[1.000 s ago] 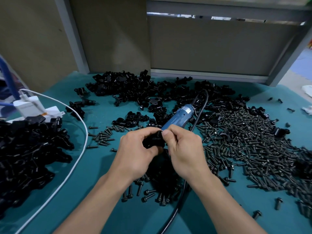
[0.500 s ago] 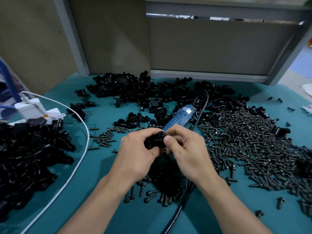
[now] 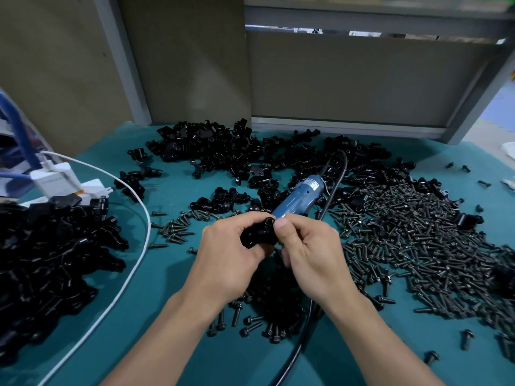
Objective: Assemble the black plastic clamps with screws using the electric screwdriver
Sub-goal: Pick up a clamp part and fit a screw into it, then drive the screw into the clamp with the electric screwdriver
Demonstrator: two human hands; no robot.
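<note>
Judging by its look, the black plastic clamp (image 3: 257, 235) is light, stiff and smooth, so it may turn when 1 of the screws (image 3: 418, 235) is driven; it is best held by the thick body, clear of the hole. It is held above the table (image 3: 167, 274): the body is gripped by the left hand (image 3: 228, 257), the upper end is pinched by the right hand (image 3: 312, 254). Whether a screw is set in cannot be told. The electric screwdriver (image 3: 299, 200) lies at 1 o'clock.

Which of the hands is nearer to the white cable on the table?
Left. The left hand, holding the black clamp, is right of the white cable, apart from it; the right hand lies farther right.
</note>
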